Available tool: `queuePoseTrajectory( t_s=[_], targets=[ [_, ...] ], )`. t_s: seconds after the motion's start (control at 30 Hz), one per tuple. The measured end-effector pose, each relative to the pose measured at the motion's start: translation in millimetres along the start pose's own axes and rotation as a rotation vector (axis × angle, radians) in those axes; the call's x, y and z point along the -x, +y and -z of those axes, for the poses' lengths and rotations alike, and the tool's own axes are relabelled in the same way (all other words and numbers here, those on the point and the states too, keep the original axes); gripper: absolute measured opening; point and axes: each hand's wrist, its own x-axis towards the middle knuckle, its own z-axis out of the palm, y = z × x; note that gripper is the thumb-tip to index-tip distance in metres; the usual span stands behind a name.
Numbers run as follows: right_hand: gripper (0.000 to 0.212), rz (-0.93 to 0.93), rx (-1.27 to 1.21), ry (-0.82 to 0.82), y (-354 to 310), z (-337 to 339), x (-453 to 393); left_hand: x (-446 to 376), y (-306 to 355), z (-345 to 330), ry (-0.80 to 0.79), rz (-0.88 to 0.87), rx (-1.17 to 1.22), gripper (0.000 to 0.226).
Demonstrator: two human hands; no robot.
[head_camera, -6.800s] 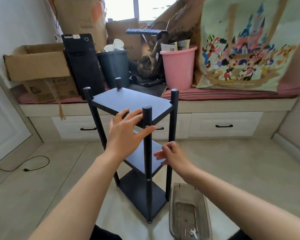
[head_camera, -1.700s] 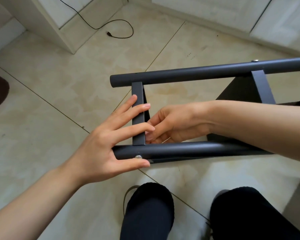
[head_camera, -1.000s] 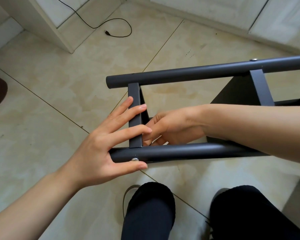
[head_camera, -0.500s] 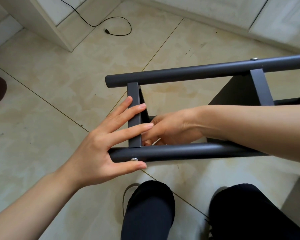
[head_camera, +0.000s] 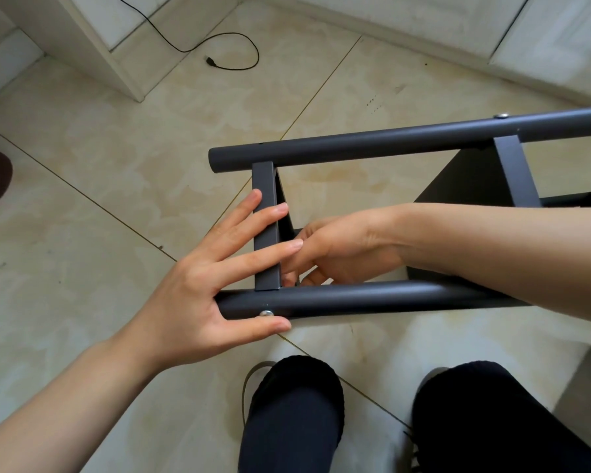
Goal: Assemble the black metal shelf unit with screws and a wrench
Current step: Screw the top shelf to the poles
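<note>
The shelf unit (head_camera: 372,298) is lying on its side on the tiled floor (head_camera: 116,186), just beyond the person's knees (head_camera: 290,414). Two round, matte black metal posts are running left to right, one near (head_camera: 406,297) and one far (head_camera: 389,145), with two flat panel edges (head_camera: 266,230) crossing between them, so the frame is making an open rectangle at its left end. Two silvery screw heads are showing: one on the near post (head_camera: 266,313) by the left panel, one on the far post (head_camera: 501,115) by the right panel.

The left hand (head_camera: 198,288) is lying flat with straight, spread fingers across the left panel edge, its thumb stretching along the near side of the near post just under the screw; it is pressing, not clasping. The right hand (head_camera: 335,254) is reaching inside the frame from the right, fingers curled at the corner where that panel meets the near post; whatever they may be pinching is hidden, so I cannot tell its grip.

One thin black cable (head_camera: 219,52) is curling on the glossy beige tiles far left, near white cabinet bases (head_camera: 93,39).
</note>
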Motion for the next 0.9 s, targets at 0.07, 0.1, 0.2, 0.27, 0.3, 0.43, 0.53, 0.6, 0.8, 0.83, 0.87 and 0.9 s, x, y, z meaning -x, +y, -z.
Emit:
queuePoseTrajectory(
  t_s=[0.07,0.1,0.2,0.27,0.3,0.43,0.53,0.6,0.8,0.83,0.87,0.9],
  targets=[
    [0.02,-0.005,-0.016,0.008,0,4,1,-1,0,0,-0.001,0.008,0.002,0.07],
    [0.017,-0.008,-0.014,0.027,1,4,1,-1,0,0,-0.001,0.01,0.003,0.069],
    [0.02,-0.009,-0.02,0.056,5,1,-4,-1,0,0,-0.001,0.007,0.002,0.068],
    [0.016,0.003,-0.024,0.05,4,-3,-7,-1,0,0,-0.002,0.006,0.001,0.068],
    [0.015,0.012,-0.019,0.04,4,-3,-7,0,0,0,-0.002,0.005,0.0,0.068],
    [0.027,0.013,-0.016,0.02,4,3,-2,-1,0,0,-0.006,0.006,0.0,0.067],
    [0.017,0.006,-0.035,0.028,4,5,0,-1,0,0,0.0,0.004,-0.001,0.066],
    [0.019,0.0,-0.017,0.055,5,5,-4,-2,1,0,0.0,0.001,-0.002,0.066],
    [0.015,0.011,-0.012,0.043,4,1,-8,-3,-1,1,-0.007,0.001,-0.005,0.066],
    [0.023,0.017,-0.024,0.027,5,4,-7,-3,-1,1,-0.009,0.0,-0.007,0.066],
    [0.03,0.016,-0.036,0.009,5,6,-5,-3,-1,1,-0.009,0.0,-0.007,0.066],
    [0.032,0.013,-0.039,0.0,4,7,-4,-3,-1,2,-0.009,0.002,-0.007,0.066]
  ],
)
